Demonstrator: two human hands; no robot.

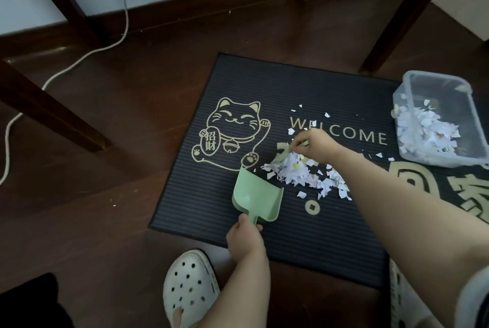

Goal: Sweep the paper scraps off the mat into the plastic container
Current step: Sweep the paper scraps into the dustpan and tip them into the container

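Note:
A dark ribbed welcome mat [201, 206] with a lucky-cat print lies on the wooden floor. A pile of white paper scraps [307, 177] sits near its middle, with a few loose scraps farther back. My left hand [244, 239] grips the handle of a green dustpan [255, 196], whose open mouth faces the pile's left edge. My right hand [312, 146] holds a small green brush [281, 157] at the pile's far side; most of the brush is hidden. A clear plastic container [476, 126] at the mat's right edge holds many scraps.
Dark wooden furniture legs [55, 118] stand at left and behind the mat [412, 13]. A white cable [79, 60] runs over the floor at left. My white perforated clog [189, 290] rests by the mat's near edge.

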